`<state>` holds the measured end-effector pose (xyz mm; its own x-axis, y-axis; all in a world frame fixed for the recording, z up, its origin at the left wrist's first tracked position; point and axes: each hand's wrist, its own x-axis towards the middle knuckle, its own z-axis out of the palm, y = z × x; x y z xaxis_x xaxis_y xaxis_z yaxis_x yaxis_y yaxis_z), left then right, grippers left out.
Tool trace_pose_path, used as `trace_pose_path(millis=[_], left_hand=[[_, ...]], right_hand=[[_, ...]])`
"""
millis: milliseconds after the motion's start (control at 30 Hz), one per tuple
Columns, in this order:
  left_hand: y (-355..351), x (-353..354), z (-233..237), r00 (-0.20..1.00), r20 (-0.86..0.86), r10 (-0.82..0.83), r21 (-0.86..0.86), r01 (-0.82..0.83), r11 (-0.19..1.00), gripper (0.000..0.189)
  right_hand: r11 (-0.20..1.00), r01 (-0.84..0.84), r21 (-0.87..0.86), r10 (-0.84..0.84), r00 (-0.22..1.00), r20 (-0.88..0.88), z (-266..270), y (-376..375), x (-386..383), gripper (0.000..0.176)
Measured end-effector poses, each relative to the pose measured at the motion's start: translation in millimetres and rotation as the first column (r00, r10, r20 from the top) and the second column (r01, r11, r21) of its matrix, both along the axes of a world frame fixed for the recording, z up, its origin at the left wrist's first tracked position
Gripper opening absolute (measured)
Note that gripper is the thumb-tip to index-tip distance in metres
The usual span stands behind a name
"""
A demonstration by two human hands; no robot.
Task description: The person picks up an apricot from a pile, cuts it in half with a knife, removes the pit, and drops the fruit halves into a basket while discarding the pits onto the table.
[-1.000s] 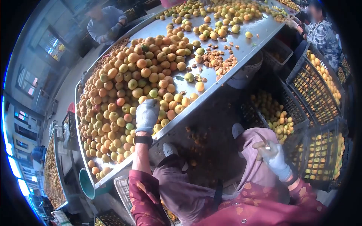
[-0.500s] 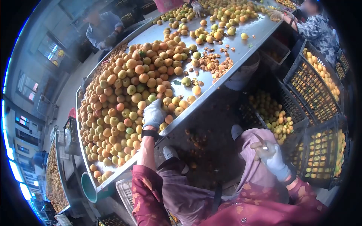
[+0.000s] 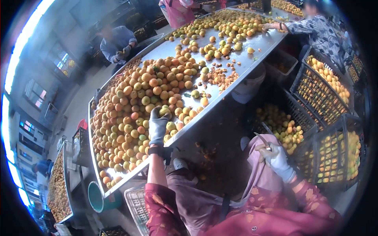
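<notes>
My gloved left hand (image 3: 158,126) reaches over the near edge of the metal table (image 3: 204,122). Its thumb and fingers are curled round a greenish-yellow apricot (image 3: 163,112), at the side of a large heap of apricots (image 3: 130,98). My right hand (image 3: 277,158), also gloved, is held above my lap on the right, closed on a small knife (image 3: 263,140) whose thin blade points up and left. Part of the knife's handle is hidden by the fingers. Small brown-orange pieces (image 3: 222,77) lie on the table beyond the heap.
Black crates of apricots (image 3: 323,88) stand on the right, with a white bucket (image 3: 250,84) under the table edge. A green tub (image 3: 103,198) and a white basket (image 3: 136,204) are at lower left. Several co-workers stand around the table, one in a patterned sleeve (image 3: 299,26).
My left hand has closed round an apricot and lifted slightly at the heap. My right hand has turned the knife so its blade shows more. A co-worker's arm at upper right reaches farther over the table.
</notes>
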<state>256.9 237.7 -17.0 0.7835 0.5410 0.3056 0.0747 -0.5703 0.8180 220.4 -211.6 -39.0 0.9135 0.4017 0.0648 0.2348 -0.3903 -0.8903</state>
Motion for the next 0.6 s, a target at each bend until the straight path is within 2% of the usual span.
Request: trace_pose_path(millis=[33, 67, 133, 167, 200, 267, 300, 333, 400, 433, 467, 533, 567, 600], left_hand=[[-12, -13, 12, 0.997, 0.066, -0.033, -0.075, 0.038, 0.996, 0.046], [-8, -19, 2, 0.971, 0.211, -0.113, -0.162, 0.149, 0.975, 0.046], [-38, -51, 24, 0.947, 0.294, -0.125, -0.219, 0.194, 0.956, 0.047], [-56, -68, 36, 0.944, 0.305, -0.122, -0.311, 0.220, 0.924, 0.046], [-61, -81, 35, 0.963, 0.250, -0.101, -0.232, 0.161, 0.959, 0.047], [-98, -111, 60, 0.961, 0.272, -0.057, -0.419, 0.171, 0.892, 0.049], [-103, -122, 56, 0.949, 0.304, -0.077, -0.491, 0.226, 0.841, 0.050], [-110, -132, 55, 0.954, 0.293, -0.059, -0.525, 0.213, 0.824, 0.049], [-123, -148, 51, 0.960, 0.280, -0.030, -0.606, 0.201, 0.770, 0.047], [-122, -157, 43, 0.952, 0.299, -0.061, -0.600, 0.238, 0.764, 0.043], [-123, -166, 33, 0.893, 0.444, -0.080, -0.678, 0.393, 0.622, 0.045], [-138, -183, 38, 0.922, 0.384, -0.049, -0.756, 0.344, 0.557, 0.051], [-145, -188, 38, 0.924, 0.380, -0.044, -0.760, 0.339, 0.554, 0.051], [-153, -191, 38, 0.883, 0.469, -0.004, -0.798, 0.425, 0.427, 0.055]], right_hand=[[1.000, 0.007, 0.002, -0.007, 0.999, 0.049, -5, 0, 1, 0.022], [1.000, -0.002, 0.008, 0.001, 0.999, 0.053, -3, 1, -1, 0.022], [0.993, 0.094, 0.065, -0.083, 0.985, -0.152, 1, 2, -4, 0.024], [0.994, 0.074, 0.085, -0.056, 0.978, -0.201, 6, 2, -8, 0.029], [0.994, 0.069, 0.082, -0.051, 0.978, -0.201, 14, 4, -12, 0.029], [0.996, 0.081, 0.024, -0.071, 0.961, -0.267, 29, 11, -18, 0.031], [0.997, 0.051, 0.052, -0.035, 0.961, -0.275, 29, 11, -21, 0.030], [0.998, 0.047, 0.046, -0.032, 0.960, -0.278, 31, 12, -25, 0.030], [0.987, 0.013, 0.157, 0.061, 0.890, -0.452, 35, 16, -35, 0.029], [0.994, -0.041, 0.101, 0.081, 0.902, -0.424, 42, 19, -42, 0.028], [0.994, -0.046, 0.097, 0.083, 0.901, -0.425, 44, 22, -46, 0.028], [0.979, -0.113, 0.171, 0.183, 0.857, -0.481, 47, 26, -57, 0.028], [0.974, -0.153, 0.166, 0.212, 0.874, -0.437, 45, 29, -62, 0.028], [0.975, -0.155, 0.162, 0.212, 0.873, -0.440, 45, 31, -65, 0.028]])
